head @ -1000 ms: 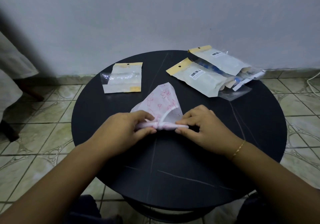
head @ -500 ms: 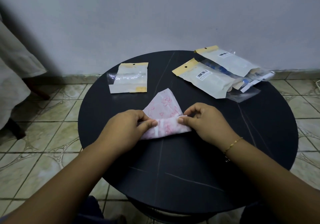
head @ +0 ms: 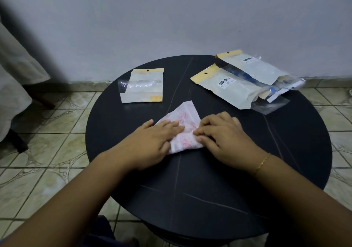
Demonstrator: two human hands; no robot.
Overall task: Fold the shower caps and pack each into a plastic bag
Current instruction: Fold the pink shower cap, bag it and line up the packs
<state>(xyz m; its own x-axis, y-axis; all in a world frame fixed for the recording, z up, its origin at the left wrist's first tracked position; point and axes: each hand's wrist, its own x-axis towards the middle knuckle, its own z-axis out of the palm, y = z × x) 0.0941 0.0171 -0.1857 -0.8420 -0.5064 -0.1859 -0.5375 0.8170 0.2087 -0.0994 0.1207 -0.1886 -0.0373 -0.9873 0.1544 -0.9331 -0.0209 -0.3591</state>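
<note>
Round black surface (head: 219,180) with pale streaks, against plain grey wall (head: 171,18); beige patterned floor tiles (head: 47,132) around.

Stack of filled plastic bags with yellow headers (head: 234,86) far right, likely finished pile. Lone flat plastic bag (head: 142,85) far left, likely next to fill.

Pink-printed white shower cap (head: 183,124) centre, partly folded. Left hand (head: 152,143) flat, fingers straight together, pressing fold down. Right hand (head: 222,136) curled, fingers pinching cap's right edge, probably tucking.

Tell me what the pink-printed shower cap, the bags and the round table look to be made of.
Shower cap: thin, matte, whitish plastic film probably, since it holds soft creases and lies flat under the left hand.
Empty bag: glossy clear plastic with a yellowish paper-like header; glare streaks show.
Packed bags: the same.
Table: dark, smooth, faintly veined top, possibly stone-look laminate.
</note>
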